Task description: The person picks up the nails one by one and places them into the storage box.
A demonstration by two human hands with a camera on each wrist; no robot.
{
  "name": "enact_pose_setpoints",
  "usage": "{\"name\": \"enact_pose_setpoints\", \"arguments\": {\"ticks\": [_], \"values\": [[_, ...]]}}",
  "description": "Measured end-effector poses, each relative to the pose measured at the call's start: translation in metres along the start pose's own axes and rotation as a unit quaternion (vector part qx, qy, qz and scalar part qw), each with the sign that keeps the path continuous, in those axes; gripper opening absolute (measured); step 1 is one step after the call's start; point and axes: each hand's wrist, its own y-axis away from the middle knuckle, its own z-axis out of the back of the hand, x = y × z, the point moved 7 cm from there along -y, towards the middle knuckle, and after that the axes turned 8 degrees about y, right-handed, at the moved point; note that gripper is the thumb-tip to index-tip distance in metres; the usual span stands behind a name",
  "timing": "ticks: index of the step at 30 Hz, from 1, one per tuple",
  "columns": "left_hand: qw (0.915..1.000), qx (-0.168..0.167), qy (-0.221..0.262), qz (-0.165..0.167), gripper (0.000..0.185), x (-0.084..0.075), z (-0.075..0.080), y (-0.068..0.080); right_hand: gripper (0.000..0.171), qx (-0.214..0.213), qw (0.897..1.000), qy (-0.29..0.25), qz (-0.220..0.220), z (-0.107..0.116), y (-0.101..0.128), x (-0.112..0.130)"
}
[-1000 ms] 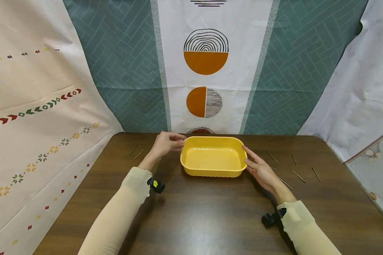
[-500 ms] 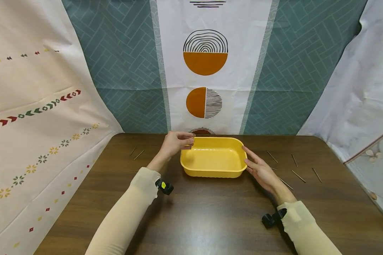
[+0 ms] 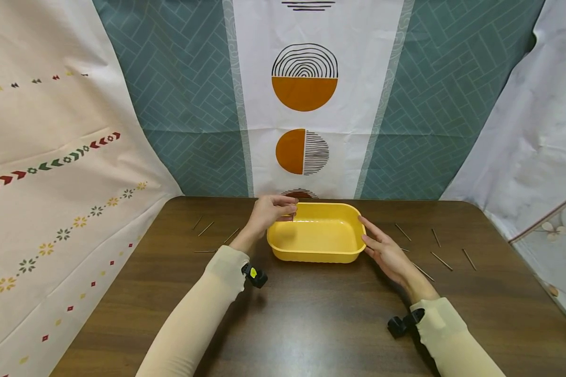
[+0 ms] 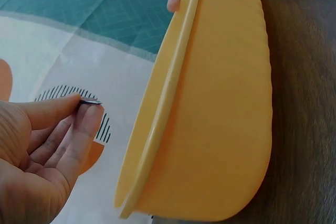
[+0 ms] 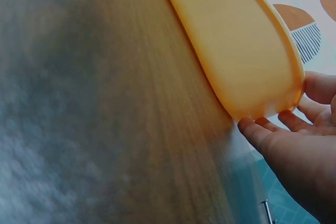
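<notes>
Two hands at a dark wood table (image 3: 311,324), working around a yellow tub (image 3: 315,235) that sits mid-table near the back edge. Right hand (image 3: 388,254) lies flat against the tub's right end – fingers straight and relaxed, holding nothing. Left hand (image 3: 267,213) hovers over the tub's back-left corner, thumb and fingertips pinching a thin nail (image 4: 90,102) – it's clearest in the left wrist view. Loose nails are scattered on both sides: several right of the tub (image 3: 440,260), a few to its left (image 3: 205,228).
</notes>
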Motion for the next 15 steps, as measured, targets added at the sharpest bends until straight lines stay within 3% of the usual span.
{"name": "enact_pose_setpoints", "arguments": {"ticks": [15], "values": [[0.9980, -0.029, 0.049, 0.027, 0.034, 0.017, -0.017, -0.005, 0.061, 0.000, 1.000, -0.006, 0.000, 0.000, -0.001, 0.000]]}}
